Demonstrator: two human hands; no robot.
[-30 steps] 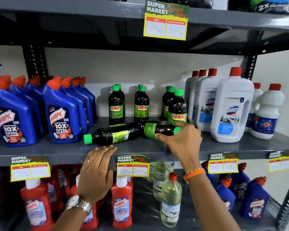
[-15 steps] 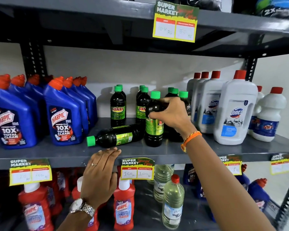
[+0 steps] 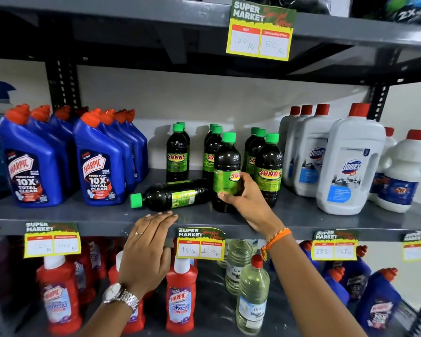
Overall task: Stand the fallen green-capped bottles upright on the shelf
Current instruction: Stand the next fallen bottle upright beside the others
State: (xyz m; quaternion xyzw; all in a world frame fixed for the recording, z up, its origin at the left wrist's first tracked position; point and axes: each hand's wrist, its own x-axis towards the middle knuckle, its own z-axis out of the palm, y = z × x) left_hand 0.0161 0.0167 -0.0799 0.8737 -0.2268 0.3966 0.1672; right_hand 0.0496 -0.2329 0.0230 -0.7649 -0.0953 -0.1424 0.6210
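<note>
Right hand (image 3: 247, 200) gripped upright bottle (image 3: 226, 171) on shelf (image 3: 58, 215); fallen bottle (image 3: 173, 195) lay just left; left hand (image 3: 146, 249) flat, empty, below it.

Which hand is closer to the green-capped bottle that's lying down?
Left. The left hand rests on the shelf edge just below the fallen bottle; the right hand grips an upright bottle at its base end.

green-capped bottles (image 3: 227, 171) dark (labels yellow-green), shelf (image 3: 83, 215) grey, toilet cleaners (image 3: 100, 164) blue
</note>
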